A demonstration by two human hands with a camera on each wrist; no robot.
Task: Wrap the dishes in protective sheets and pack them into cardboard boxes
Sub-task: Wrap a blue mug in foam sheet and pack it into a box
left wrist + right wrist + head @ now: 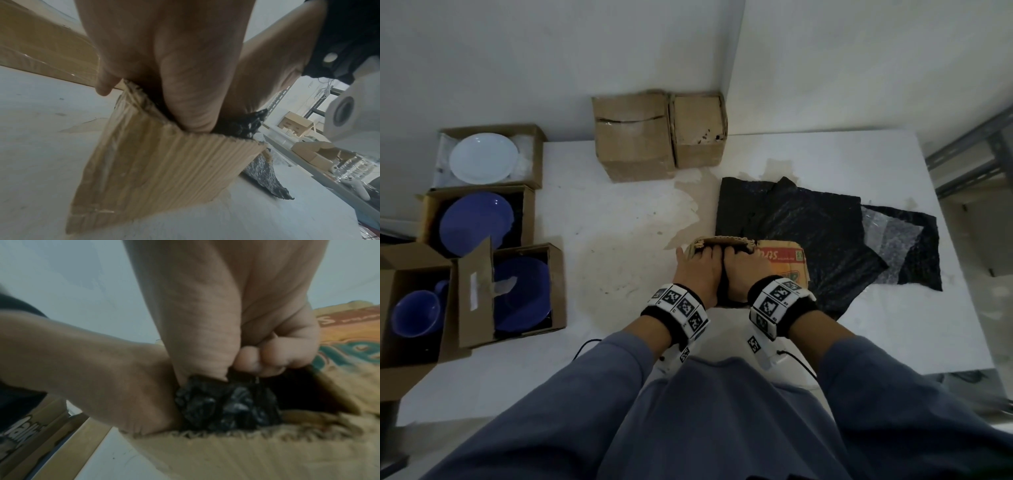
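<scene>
A small cardboard box (780, 262) with an orange printed flap stands at the table's middle. Inside it sits a bundle wrapped in black bubble sheet (226, 404). Both my hands reach into the box side by side. My left hand (698, 270) has its fingers down inside against the black bundle (242, 125), with its thumb outside the box wall (164, 170). My right hand (246, 369) curls its fingers and thumb on the top of the black wrap. The dish inside the wrap is hidden.
Black bubble sheets (808, 219) and a clear one (887, 233) lie right of the box. Two closed boxes (633, 137) stand at the back wall. At left, open boxes hold a white plate (482, 157), a blue plate (476, 222), a blue bowl (524, 294) and a blue cup (414, 313).
</scene>
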